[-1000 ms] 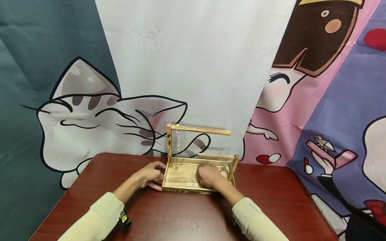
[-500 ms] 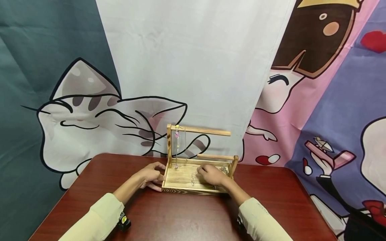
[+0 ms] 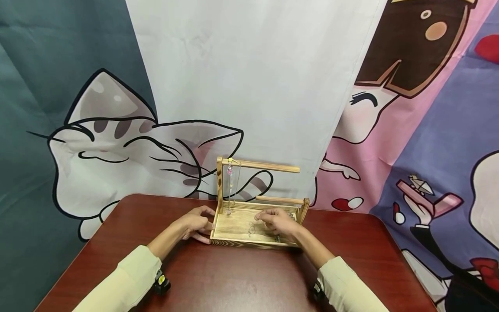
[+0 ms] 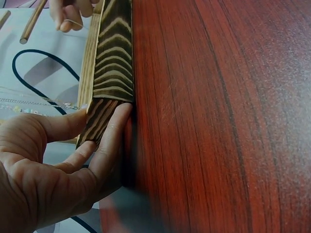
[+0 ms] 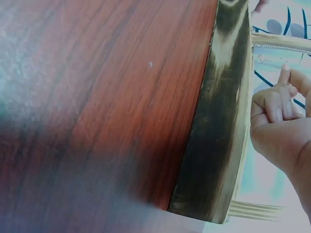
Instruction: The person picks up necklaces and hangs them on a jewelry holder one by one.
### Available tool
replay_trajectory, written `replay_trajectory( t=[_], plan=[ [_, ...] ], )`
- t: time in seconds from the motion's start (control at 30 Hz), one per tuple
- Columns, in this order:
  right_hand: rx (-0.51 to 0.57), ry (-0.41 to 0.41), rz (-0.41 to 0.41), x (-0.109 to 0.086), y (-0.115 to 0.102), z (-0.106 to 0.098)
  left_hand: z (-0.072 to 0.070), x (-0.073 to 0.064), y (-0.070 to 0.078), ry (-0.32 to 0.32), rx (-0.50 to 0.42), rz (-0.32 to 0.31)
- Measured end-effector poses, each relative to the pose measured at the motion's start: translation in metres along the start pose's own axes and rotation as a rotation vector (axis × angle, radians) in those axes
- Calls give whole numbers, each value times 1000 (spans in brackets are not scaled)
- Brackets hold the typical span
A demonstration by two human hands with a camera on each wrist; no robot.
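A wooden jewelry stand [image 3: 234,238], a tray with two bars above it, sits on the table. My left hand [image 3: 196,223] grips its left end; the left wrist view shows the thumb on the end wall [image 4: 99,114] and fingers around the lower corner. Over the tray's right half, my right hand [image 3: 277,221] pinches a thin chain [image 4: 74,22] between thumb and forefinger. Below those fingertips, fine loops of chain [image 3: 251,229] show against the tray floor. Beaded and plain necklaces [image 3: 230,182] hang from the upper bar [image 3: 269,166] near the left post.
The lower bar [image 3: 278,199] runs along the back right to a short post [image 3: 304,211]. More chain pieces [image 3: 277,238] lie in the tray by the right wrist. The reddish table [image 3: 249,277] extends in front; a cartoon-printed cloth [image 3: 253,86] hangs behind.
My right hand has lifted a little from the tray floor, its thumb and forefinger now extended together in a pinch. The left hand stays on the stand's end.
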State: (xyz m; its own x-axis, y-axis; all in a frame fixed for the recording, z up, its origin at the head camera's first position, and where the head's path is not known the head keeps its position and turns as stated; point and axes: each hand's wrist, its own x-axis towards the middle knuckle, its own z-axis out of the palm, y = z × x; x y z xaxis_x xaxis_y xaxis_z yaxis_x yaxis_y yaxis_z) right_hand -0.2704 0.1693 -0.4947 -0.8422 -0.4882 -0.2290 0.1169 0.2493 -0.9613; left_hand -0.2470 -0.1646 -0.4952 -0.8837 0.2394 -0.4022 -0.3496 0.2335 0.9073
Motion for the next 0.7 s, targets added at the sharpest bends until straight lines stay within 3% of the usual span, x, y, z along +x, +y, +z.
replay_trajectory(
  t=[0.17,0.7],
  plan=[
    [68,28,4,-3,-6,3,-1,-1,2,-1,-1,3],
    [133,91,-45,-22,-27,9,-1,-1,1,-17,-2,5]
  ],
)
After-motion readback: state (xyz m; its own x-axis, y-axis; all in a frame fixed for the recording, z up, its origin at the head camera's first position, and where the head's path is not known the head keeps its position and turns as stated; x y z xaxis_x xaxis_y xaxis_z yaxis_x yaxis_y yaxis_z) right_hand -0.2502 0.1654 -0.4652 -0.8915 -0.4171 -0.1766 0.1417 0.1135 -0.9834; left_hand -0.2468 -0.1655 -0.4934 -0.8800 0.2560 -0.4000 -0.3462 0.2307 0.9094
